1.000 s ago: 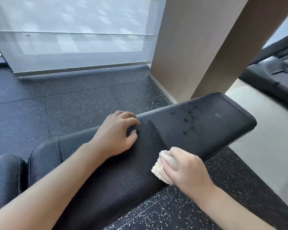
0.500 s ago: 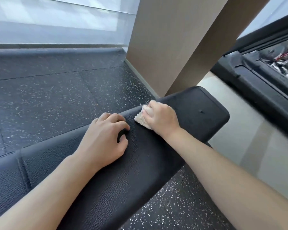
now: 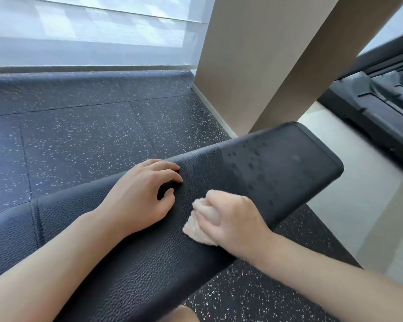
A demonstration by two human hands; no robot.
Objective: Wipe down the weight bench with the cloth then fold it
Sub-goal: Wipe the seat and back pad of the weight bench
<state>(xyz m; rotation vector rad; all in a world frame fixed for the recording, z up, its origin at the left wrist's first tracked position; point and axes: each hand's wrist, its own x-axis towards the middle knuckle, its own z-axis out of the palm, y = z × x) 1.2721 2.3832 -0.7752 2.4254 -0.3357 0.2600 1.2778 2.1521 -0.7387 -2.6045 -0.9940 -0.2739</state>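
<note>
The bench point(image 3: 277, 168) runs from the near left out to its rounded far end at the right, its black padded top facing up. Dark droplets point(image 3: 251, 159) speckle the far part of the pad, so that stretch looks not yet wiped; the grained part nearer the person shows no drops.

The left hand point(image 3: 137, 198) rests on the pad near its far edge, probably as a brace so the body can lean in while the other arm works. Its fingers point(image 3: 165, 169) are loosely curled, tips and thumb touching the pad, and they hold nothing.

The right hand point(image 3: 233, 219) is on the near side of the pad, just beside the left hand and a little closer to the bench's end. It grips the cloth point(image 3: 196, 228), a small pale bundle bunched under the palm, and presses it onto the pad. The fingers are curled round the wad; the thumb lies along its upper edge, and the hand is blurred, which suggests it is moving. Only the cloth's left edge shows from under the hand. Bunching it this way gives a firm pad to push with, though it leaves little cloth touching the bench.

Judging by the droplets, wiping is the step in hand and is part done; the wet far end calls for more strokes, and folding the cloth has not begun.

Beyond the bench stands a beige pillar point(image 3: 254, 61) on the speckled floor point(image 3: 79, 135).
</note>
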